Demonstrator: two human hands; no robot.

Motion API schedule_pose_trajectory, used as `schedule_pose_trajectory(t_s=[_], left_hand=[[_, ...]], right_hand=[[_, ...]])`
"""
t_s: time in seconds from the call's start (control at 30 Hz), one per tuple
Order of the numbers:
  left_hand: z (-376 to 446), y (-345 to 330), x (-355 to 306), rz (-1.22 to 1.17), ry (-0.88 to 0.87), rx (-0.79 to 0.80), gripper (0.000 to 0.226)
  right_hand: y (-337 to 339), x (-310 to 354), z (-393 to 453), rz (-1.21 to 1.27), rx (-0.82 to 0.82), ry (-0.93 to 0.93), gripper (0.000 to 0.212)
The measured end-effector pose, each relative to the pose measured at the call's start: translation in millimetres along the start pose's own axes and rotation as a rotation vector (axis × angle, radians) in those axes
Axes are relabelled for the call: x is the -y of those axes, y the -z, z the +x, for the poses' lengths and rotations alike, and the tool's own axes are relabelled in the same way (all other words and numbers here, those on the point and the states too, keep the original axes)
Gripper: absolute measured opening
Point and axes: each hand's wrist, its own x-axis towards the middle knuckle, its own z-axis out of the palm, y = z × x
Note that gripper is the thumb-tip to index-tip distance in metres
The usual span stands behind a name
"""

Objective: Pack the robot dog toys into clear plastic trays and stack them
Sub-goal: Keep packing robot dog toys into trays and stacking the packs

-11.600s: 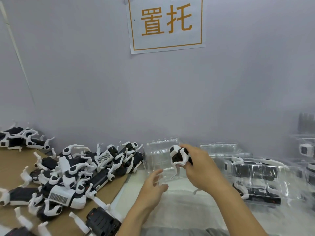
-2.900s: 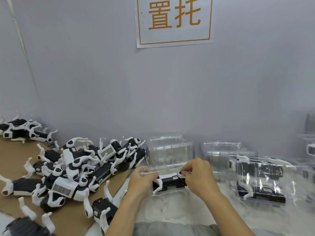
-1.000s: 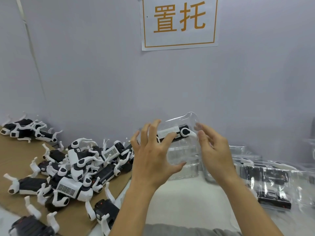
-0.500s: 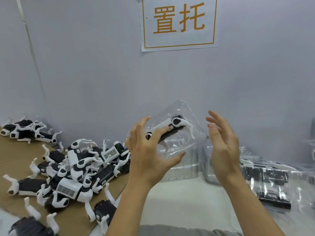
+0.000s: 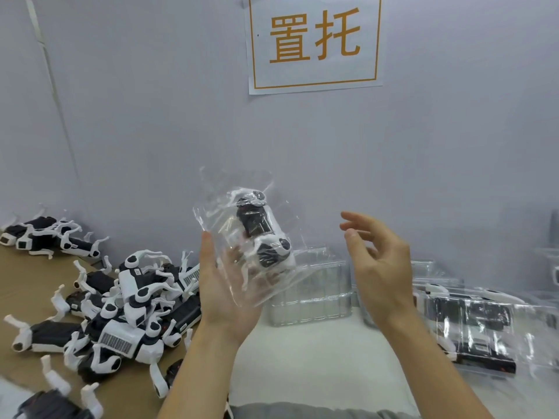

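Observation:
A clear plastic tray (image 5: 215, 216) with a black and white robot dog toy (image 5: 260, 228) inside is held up in the air, tilted on end. My left hand (image 5: 222, 297) is palm up under the tray. Its fingers lie fairly straight behind the plastic and its thumb runs along the tray's left edge. My right hand (image 5: 382, 267) hovers to the right of the tray, apart from it, fingers loosely spread and holding nothing.
Several loose robot dog toys (image 5: 133, 300) lie piled on brown cardboard (image 5: 24, 279) at the left. Empty clear trays (image 5: 311, 294) stand stacked behind my hands. Packed trays (image 5: 472, 325) lie at the right on the white mat (image 5: 317, 367). A grey wall with a sign (image 5: 314, 40) closes the back.
My left hand has turned palm up and the tray with the toy has rotated from lying across to standing on end. My right hand has stayed off the tray, drifting slightly right.

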Motion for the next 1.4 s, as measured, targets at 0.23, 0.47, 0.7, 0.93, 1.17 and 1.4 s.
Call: schedule_pose_trajectory(t_s=[0.23, 0.47, 0.7, 0.93, 1.17, 1.4], left_hand=[[3, 11, 6, -0.087, 0.079, 0.031, 0.084], [4, 10, 4, -0.061, 0.06, 0.088, 0.077], [6, 11, 5, -0.035, 0.065, 0.061, 0.077], [5, 11, 5, -0.003, 0.058, 0.063, 0.077], [5, 8, 5, 0.073, 0.062, -0.035, 0.079], [2, 2, 5, 0.228, 0.068, -0.036, 0.075]], right_hand=[[-19, 20, -8, -0.165, 0.106, 0.286, 0.021], [-28, 26, -13, -0.238, 0.273, 0.389, 0.017], [-24, 26, -11, -0.27, 0.307, 0.374, 0.016], [-22, 23, -9, -0.289, 0.307, 0.364, 0.016], [-20, 16, -8, -0.311, 0.312, 0.312, 0.015], [-16, 15, -5, -0.285, 0.224, 0.263, 0.031]])
